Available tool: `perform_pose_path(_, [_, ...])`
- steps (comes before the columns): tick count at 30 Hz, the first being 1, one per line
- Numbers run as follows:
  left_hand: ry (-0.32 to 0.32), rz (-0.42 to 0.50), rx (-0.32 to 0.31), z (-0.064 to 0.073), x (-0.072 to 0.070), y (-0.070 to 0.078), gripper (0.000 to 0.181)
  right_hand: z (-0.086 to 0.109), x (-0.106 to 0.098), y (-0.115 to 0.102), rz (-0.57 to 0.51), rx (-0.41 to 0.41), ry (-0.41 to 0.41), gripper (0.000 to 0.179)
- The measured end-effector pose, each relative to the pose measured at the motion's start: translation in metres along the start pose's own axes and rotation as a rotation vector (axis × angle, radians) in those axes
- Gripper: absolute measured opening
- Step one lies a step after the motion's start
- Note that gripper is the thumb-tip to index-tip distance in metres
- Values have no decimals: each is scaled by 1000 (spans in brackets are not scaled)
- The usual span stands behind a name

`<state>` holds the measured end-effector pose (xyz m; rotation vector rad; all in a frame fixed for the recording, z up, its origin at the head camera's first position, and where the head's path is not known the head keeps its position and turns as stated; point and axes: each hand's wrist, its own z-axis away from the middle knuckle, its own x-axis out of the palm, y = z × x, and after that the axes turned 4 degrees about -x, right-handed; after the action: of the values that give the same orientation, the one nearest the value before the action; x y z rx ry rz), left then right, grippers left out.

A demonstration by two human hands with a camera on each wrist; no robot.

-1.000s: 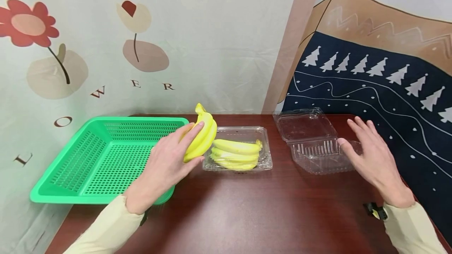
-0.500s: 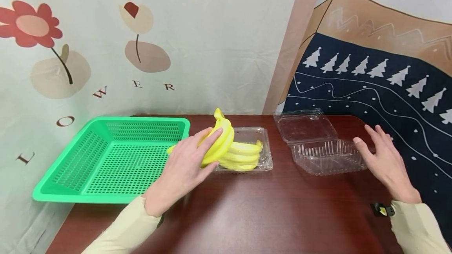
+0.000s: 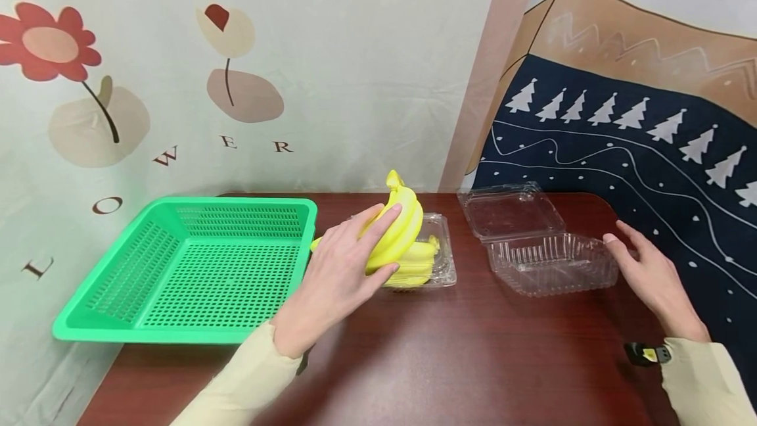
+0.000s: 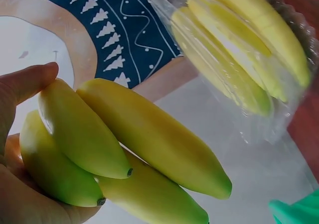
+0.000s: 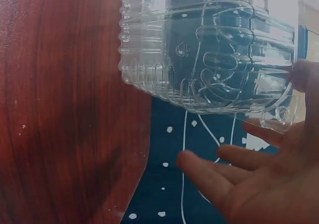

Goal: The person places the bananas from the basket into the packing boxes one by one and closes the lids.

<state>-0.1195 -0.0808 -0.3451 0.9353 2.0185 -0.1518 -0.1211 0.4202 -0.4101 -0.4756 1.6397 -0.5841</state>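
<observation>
A bunch of yellow bananas [image 3: 399,229] with greenish tips is gripped in my left hand [image 3: 340,268], raised in front of a lidded clear box. Its stem points up; in the left wrist view several bananas [image 4: 154,134] spread out from the thumb and palm. Behind it, the clear box [image 3: 446,268] holds another bunch of bananas [image 3: 416,265], partly hidden by my left hand and its load. To the right, a second clear plastic clamshell [image 3: 552,268] stands with its lid [image 3: 511,212] raised, nothing inside. My right hand [image 3: 656,284] is at its right side, fingers extended.
A green perforated basket [image 3: 183,337] stands on the left of the dark red table [image 3: 473,360]. A printed cloth [image 3: 355,84] hangs behind the table, and a navy one with white trees [image 3: 621,130] closes off the right side.
My left hand has carried the banana bunch rightward, from beside the basket to in front of the lidded box. My right hand has shifted slightly right and down along the clamshell.
</observation>
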Motion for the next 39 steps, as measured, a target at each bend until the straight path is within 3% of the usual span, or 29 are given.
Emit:
perform_pose_path(6, [11,7,20,-5,4,5,89,4,1,5,-11,-22,-61,71])
perform_pose_path(17, [-5,22,36,-5,10,5,88,18,7,24,-126,-142,-146,66])
perform_pose_path(25, [-36,18,69,-10,16,10,87,28,8,35,-209,-243,-200,72])
perform_pose_path(34, [-84,3,94,-14,27,18,85,32,12,29,-145,-199,-277,80])
perform_pose_path(39, [-121,22,101,-17,33,24,87,34,14,27,-172,-184,-304,81])
